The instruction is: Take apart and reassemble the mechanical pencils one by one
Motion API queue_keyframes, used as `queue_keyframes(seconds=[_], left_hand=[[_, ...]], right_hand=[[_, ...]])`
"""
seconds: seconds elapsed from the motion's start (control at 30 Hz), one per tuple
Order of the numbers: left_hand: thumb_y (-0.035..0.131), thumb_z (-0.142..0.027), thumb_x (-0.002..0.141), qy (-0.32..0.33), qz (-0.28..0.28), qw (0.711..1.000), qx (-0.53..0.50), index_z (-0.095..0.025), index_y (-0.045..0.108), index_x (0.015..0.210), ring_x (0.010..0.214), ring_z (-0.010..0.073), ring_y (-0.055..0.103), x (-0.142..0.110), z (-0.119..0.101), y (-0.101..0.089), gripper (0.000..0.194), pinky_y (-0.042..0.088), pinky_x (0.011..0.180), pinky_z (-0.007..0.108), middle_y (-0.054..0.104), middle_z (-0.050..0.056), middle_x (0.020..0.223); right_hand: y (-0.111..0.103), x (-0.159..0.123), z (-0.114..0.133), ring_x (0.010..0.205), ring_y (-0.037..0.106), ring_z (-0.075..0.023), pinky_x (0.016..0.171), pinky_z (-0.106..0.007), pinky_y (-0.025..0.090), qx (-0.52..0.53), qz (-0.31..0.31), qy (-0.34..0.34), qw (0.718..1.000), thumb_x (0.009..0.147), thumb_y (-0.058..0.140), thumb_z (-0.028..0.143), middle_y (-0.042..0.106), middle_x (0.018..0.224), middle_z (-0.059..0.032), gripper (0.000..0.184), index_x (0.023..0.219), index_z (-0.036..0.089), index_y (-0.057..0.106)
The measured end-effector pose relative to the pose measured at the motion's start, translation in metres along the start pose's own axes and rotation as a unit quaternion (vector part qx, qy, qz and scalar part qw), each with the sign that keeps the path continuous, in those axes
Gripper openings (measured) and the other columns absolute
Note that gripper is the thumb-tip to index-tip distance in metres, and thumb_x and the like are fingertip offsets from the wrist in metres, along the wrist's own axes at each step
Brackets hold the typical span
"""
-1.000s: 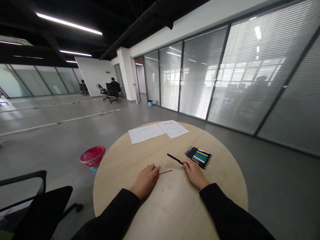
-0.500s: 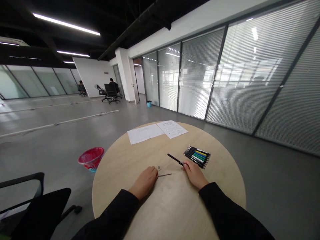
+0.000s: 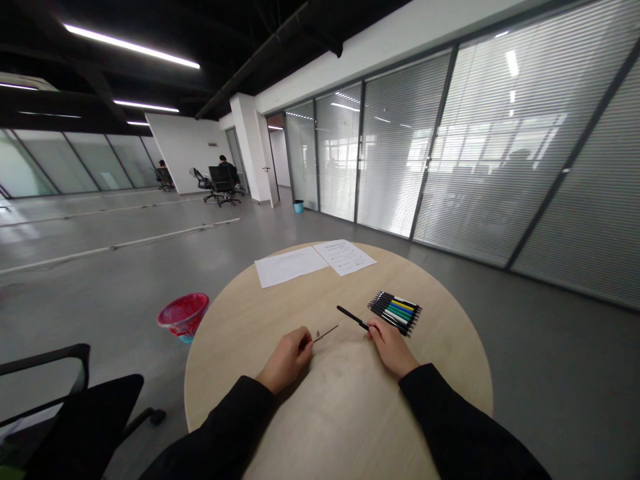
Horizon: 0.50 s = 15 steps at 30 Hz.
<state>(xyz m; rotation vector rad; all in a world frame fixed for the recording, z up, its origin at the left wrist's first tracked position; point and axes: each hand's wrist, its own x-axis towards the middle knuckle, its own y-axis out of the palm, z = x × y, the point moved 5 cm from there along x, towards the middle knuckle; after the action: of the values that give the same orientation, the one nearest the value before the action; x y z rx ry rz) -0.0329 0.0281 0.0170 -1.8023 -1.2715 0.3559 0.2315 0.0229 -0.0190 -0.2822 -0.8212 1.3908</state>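
My left hand [image 3: 289,357] pinches one end of a thin dark pen refill [image 3: 327,332], whose free end points up and to the right over the table. Beside the refill lies a tiny dark pen part [image 3: 317,334], too small to make out fully. In my right hand [image 3: 391,347] is a black pen barrel [image 3: 353,317], gripped at its near end and pointing up and left. Just beyond the right hand, a row of several pens [image 3: 395,312] lies side by side, mostly black with white, yellow, blue and green parts.
Two printed paper sheets [image 3: 293,265] lie at the far edge of the round wooden table [image 3: 340,427]. A red basket [image 3: 183,313] stands on the floor to the left, near a black chair [image 3: 85,420]. People sit on chairs far back.
My left hand has picked up the refill from the tabletop and turned it, so its tip now angles up and right. The right hand and the barrel have barely moved.
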Motion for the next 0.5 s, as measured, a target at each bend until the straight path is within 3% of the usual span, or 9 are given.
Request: queue_keyframes(seconds=[0.27,0.5], left_hand=[[0.051,-0.027,0.085,-0.01,-0.047,0.994,-0.094,-0.018,0.057,0.08,0.068,0.0151,0.053,0.002,-0.003,-0.007,0.012,0.044,0.064,0.026,0.06,0.001,0.074],[0.05,-0.034,0.09,-0.033,-0.133,0.98,-0.142,-0.016,0.063,0.093,0.078,0.0185,0.06,0.006,0.015,-0.014,0.022,0.048,0.073,0.03,0.066,0.006,0.086]], right_hand=[[-0.001,0.0,0.002,0.083,0.064,-0.022,0.079,-0.033,0.047,0.005,0.002,-0.01,1.0,0.096,0.039,0.03,0.069,0.084,-0.0056,0.027,0.095,0.019,0.064],[-0.008,0.002,-0.003,0.095,0.063,-0.0238,0.088,-0.036,0.047,0.005,-0.018,-0.026,0.999,0.095,0.039,0.03,0.069,0.099,-0.0089,0.028,0.099,0.019,0.065]])
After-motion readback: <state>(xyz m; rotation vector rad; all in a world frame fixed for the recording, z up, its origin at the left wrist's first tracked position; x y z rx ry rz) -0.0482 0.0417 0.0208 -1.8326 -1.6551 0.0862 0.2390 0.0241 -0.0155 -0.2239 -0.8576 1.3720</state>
